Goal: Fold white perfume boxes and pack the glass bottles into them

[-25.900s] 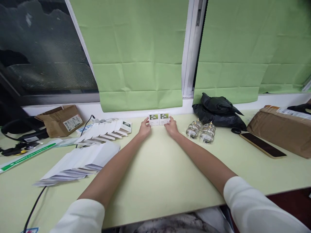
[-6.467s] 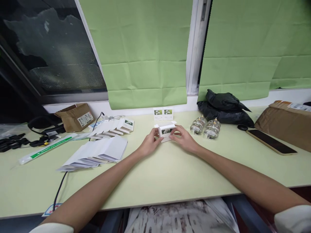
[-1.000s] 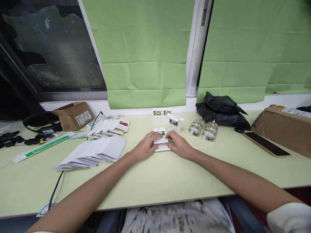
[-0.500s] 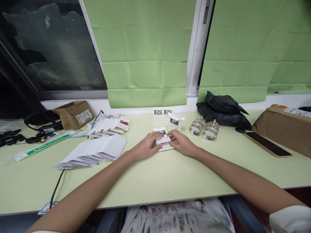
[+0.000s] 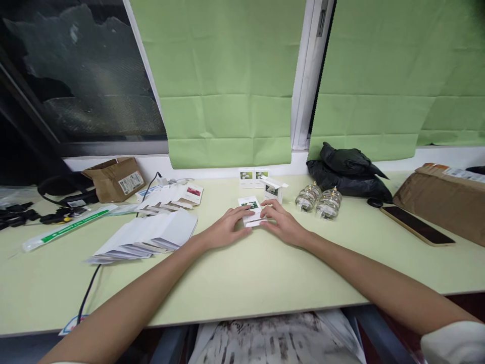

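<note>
A small white cardboard box with a flower picture on its face lies on the table in front of me. My left hand grips its left side, fingers on top and thumb at the near left corner. On the right side, my right hand has its fingers curled against the box and its thumb low at the near edge. Just behind stands another flower-print box with its top flap raised. Two similar boxes stand side by side against the wall.
Flattened white cartons fan out on the left, with more cartons behind. Stacked clear round containers stand to the right. Farther right are a phone, a black plastic bag and a brown parcel.
The near end of the box, which stuck out towards me with its flap open, now looks folded in. My right thumb has shifted slightly left; both hands stay at the box.
</note>
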Demonstrator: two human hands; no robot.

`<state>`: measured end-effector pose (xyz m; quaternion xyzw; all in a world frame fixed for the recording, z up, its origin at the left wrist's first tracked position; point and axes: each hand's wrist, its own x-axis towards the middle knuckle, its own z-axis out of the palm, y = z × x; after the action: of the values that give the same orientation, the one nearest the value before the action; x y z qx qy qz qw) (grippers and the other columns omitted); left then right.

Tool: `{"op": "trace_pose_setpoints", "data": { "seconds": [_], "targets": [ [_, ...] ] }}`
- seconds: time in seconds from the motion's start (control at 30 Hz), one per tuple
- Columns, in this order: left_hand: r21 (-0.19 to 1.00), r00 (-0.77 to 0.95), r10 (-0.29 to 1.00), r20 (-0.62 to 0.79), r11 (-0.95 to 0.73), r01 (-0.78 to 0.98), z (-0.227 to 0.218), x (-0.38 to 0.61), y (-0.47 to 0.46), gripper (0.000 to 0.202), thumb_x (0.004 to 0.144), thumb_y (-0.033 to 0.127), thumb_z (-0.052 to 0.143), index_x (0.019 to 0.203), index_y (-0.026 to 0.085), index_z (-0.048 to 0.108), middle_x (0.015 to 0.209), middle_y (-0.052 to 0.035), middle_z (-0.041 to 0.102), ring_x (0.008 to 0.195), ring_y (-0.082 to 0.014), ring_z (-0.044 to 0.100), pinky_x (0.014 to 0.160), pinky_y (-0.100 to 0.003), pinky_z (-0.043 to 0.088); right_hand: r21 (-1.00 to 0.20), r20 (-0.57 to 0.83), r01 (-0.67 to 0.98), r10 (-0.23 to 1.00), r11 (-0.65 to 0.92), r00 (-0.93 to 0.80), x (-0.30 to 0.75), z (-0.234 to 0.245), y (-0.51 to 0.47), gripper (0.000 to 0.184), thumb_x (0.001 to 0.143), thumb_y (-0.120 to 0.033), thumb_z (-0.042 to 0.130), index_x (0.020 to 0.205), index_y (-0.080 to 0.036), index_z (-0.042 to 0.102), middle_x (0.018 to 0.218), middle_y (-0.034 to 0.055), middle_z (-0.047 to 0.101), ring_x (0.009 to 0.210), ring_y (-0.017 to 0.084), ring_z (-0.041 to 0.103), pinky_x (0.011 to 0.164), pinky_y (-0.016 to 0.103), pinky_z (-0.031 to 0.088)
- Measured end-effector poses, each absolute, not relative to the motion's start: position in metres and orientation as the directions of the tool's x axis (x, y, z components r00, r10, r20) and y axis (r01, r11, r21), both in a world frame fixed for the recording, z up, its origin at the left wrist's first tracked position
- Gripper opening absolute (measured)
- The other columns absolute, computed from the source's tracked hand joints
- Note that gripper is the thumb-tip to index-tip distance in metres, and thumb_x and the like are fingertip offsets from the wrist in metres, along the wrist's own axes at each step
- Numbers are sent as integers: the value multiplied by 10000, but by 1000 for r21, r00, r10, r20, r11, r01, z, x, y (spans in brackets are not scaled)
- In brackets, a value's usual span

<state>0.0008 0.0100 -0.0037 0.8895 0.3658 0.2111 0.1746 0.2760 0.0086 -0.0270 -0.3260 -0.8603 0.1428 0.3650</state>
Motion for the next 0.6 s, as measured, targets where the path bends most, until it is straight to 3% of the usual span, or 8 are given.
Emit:
{"op": "trace_pose_setpoints", "data": {
  "seconds": [0.1, 0.2, 0.43, 0.6],
  "targets": [
    [466, 644, 717, 266, -680, 566, -5, 3, 11, 555, 1030, 540, 574, 1544, 339, 518, 1695, -58, 406, 1600, -313, 311, 1293, -562, 296, -341, 588, 464, 570, 818, -574, 273, -26, 9, 173, 1079, -260, 510, 1120, -273, 678, 1344, 88, 629, 1254, 263, 608, 1085, 488, 518],
    [471, 639, 720, 270, -678, 564, -5, 2, 11, 541, 1036, 546, 561, 1535, 337, 530, 1689, -56, 418, 1599, -308, 315, 1289, -551, 305, -285, 612, 455, 526, 844, -591, 272, -29, 11, 185, 1077, -252, 519, 1117, -274, 698, 1309, 87, 654, 1238, 268, 603, 1074, 479, 517],
    [471, 634, 716, 293, -685, 556, -5, 4, 12, 492, 1064, 512, 510, 1524, 342, 548, 1675, -37, 444, 1587, -294, 336, 1244, -515, 389, -340, 614, 467, 569, 816, -547, 269, -27, 8, 186, 1076, -239, 510, 1159, -278, 671, 1270, 89, 638, 1161, 246, 639, 1010, 426, 547],
    [454, 637, 708, 305, -696, 556, -7, 3, 14, 499, 1055, 525, 528, 1520, 348, 553, 1657, -36, 473, 1576, -296, 360, 1255, -520, 372, -372, 609, 471, 593, 800, -527, 272, -30, 14, 232, 1063, -255, 543, 1274, -281, 637, 1317, 103, 643, 1248, 276, 615, 1075, 482, 529]
  ]
}}
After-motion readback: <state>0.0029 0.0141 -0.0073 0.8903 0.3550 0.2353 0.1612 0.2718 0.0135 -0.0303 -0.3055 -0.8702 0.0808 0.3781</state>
